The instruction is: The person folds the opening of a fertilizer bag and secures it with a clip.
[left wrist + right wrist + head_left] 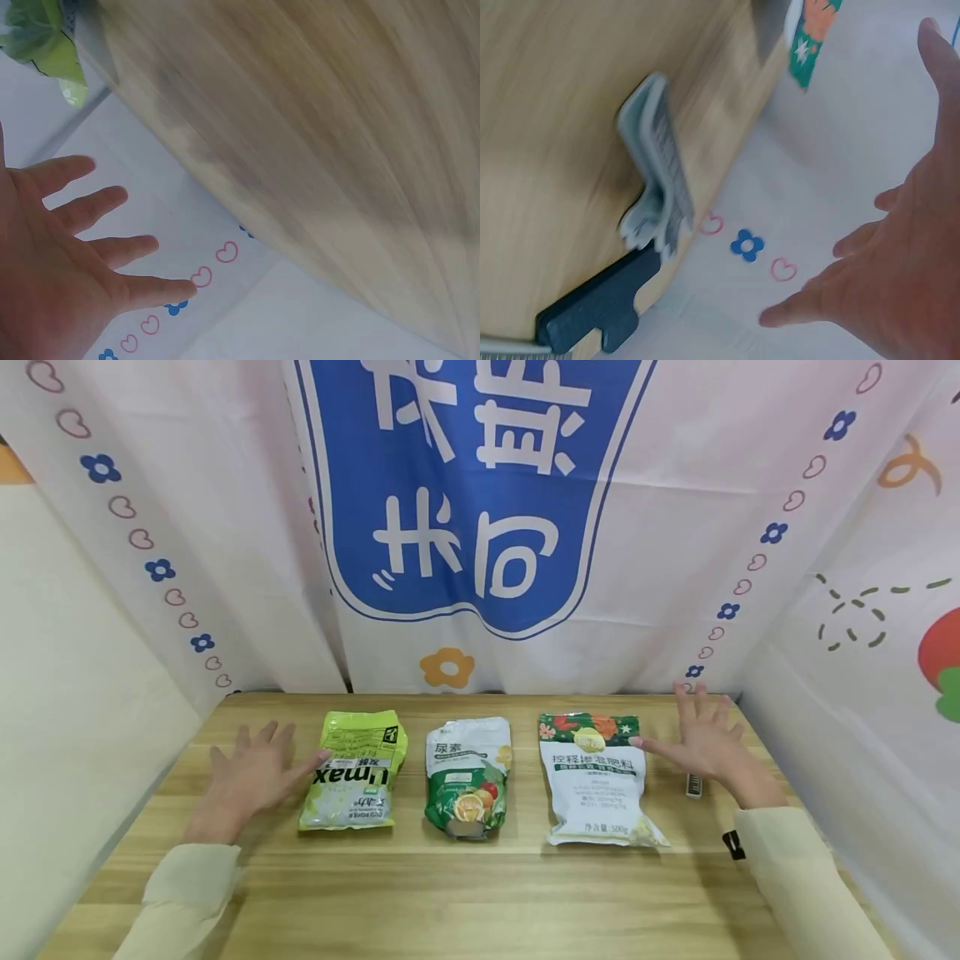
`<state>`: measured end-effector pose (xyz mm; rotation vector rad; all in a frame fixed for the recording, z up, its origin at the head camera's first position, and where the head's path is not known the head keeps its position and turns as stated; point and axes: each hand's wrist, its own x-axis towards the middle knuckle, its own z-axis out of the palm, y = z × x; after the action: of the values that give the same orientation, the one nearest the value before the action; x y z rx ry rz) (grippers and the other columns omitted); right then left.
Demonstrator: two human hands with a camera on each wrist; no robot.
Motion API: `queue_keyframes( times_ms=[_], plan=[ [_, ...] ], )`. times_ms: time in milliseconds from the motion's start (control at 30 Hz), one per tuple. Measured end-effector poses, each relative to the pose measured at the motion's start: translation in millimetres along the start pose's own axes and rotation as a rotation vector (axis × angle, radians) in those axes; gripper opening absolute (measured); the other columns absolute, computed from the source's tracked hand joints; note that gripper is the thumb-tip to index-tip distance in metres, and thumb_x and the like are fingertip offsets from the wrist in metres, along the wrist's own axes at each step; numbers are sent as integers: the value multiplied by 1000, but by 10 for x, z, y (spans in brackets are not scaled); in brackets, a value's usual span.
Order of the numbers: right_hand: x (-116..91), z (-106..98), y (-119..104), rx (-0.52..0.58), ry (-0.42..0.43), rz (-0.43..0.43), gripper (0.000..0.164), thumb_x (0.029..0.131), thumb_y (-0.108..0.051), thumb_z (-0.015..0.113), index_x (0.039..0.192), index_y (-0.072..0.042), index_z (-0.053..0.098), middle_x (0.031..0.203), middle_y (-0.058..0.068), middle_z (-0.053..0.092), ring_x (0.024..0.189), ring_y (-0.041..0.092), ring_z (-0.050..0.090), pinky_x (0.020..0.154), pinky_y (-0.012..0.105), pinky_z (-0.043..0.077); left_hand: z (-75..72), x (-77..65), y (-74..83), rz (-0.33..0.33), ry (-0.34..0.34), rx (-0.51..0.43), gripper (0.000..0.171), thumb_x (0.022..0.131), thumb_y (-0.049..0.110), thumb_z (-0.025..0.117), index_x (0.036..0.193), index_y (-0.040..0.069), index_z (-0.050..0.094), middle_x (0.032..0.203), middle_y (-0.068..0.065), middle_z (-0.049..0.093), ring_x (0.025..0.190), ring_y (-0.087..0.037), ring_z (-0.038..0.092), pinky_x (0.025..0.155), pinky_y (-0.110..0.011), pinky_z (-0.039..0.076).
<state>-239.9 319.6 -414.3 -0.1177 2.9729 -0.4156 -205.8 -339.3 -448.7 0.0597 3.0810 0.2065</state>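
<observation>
Cream sleeves (191, 885) lead to left hand (251, 777) and right hand (708, 747), fingers spread, gripping nothing. White bag (596, 810) lies near the right thumb; lime bag (352, 810) near the left; smaller green-and-white bag (468, 768) between; soft-looking, each probably handles best by both edges.

Right hand (907, 262) spread; grey piece (660, 157), black piece (592, 304) on wooden table (547, 165)

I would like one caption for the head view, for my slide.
Lime bag, green-and-white bag and white bag lie in a row on a wooden table, between two sleeved arms.
</observation>
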Motion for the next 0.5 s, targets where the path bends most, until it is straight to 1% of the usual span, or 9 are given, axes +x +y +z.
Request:
queue_keyframes(
  times_ms=[33, 100, 167, 233, 300, 333, 400, 500],
  plan=[
    [-14, -7, -33, 0, -4, -12, 131, 89, -86, 54, 166, -6, -16, 166, 32, -29, 145, 73, -20, 105, 93, 5, 10, -1, 12, 0, 0, -13, 107, 98, 85, 28, 163, 0, 29, 168, -37, 19, 147, -74, 6, 103, -93, -1],
    [-29, -20, -97, 3, -16, -31, 128, 90, -82, 56, 167, -5, -11, 168, 33, -26, 148, 73, -12, 107, 92, 9, 13, -2, 33, 9, 9, -27, 105, 98, 84, 29, 160, -1, 36, 166, -36, 24, 147, -72, 12, 106, -92, 4],
    [-37, -29, -147, 3, -22, -48, 126, 91, -80, 58, 168, -4, -6, 169, 34, -22, 150, 72, -5, 108, 91, 12, 5, 2, 58, 21, 19, -41, 104, 99, 83, 30, 156, -3, 42, 164, -36, 30, 146, -70, 20, 109, -89, 12],
    [-35, -27, -175, 4, -29, -58, 123, 92, -78, 60, 168, -5, -4, 169, 36, -20, 150, 72, -3, 108, 91, 12, -5, 1, 83, 37, 23, -53, 103, 100, 82, 30, 153, -4, 46, 160, -37, 36, 144, -68, 28, 111, -86, 21],
    [-31, -20, -196, 1, -29, -72, 121, 92, -76, 61, 169, -6, -1, 170, 37, -13, 150, 71, 0, 110, 90, 14, -8, -8, 104, 49, 18, -67, 102, 100, 82, 31, 151, -6, 49, 157, -38, 41, 141, -66, 35, 110, -82, 30],
    [-31, -14, -211, 2, -30, -83, 119, 93, -74, 62, 169, -5, 1, 170, 38, -10, 151, 71, 3, 111, 88, 16, -8, -16, 109, 49, 12, -77, 102, 100, 81, 31, 150, -6, 49, 155, -39, 43, 140, -65, 37, 110, -80, 32],
    [-30, 0, -250, 1, -34, -100, 112, 95, -69, 64, 168, -2, 10, 170, 39, -2, 151, 69, 10, 113, 85, 20, -7, -36, 109, 49, 1, -94, 102, 101, 80, 31, 149, -8, 49, 151, -40, 47, 136, -64, 43, 109, -78, 36],
    [-29, 29, -338, -6, -40, -119, 101, 98, -61, 65, 164, 4, 24, 169, 40, 10, 149, 67, 22, 114, 81, 27, -12, -59, 107, 35, -13, -134, 102, 101, 79, 33, 147, -10, 51, 141, -38, 58, 129, -60, 55, 104, -74, 44]
  ],
)
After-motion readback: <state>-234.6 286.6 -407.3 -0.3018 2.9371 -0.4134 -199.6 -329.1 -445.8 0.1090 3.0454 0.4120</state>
